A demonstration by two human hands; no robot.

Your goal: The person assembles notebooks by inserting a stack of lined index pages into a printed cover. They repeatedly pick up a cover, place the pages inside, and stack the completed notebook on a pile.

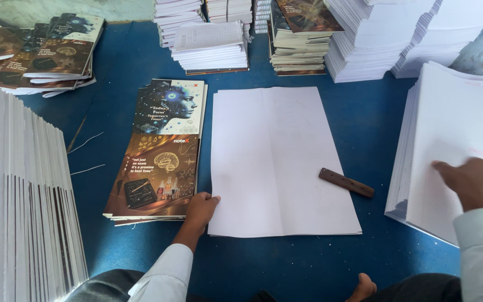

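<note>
My left hand (pixel 200 207) rests on the blue floor at the near left corner of a large white sheet stack (pixel 275 151), its fingers touching both the sheet edge and a pile of printed notebook covers (pixel 160 151). My right hand (pixel 470 182) lies flat on top of a tall stack of white paper (pixel 448 112) at the right, fingers spread and a little blurred. A dark brown flat stick (pixel 346 183) lies on the right side of the white sheets. Neither hand grips anything.
A tall row of paper bundles (pixel 18 196) stands at the left. More printed covers (pixel 46 53) lie at the back left. Stacks of white pages and books (pixel 303 39) line the back. My bare foot (pixel 363 288) shows at the bottom.
</note>
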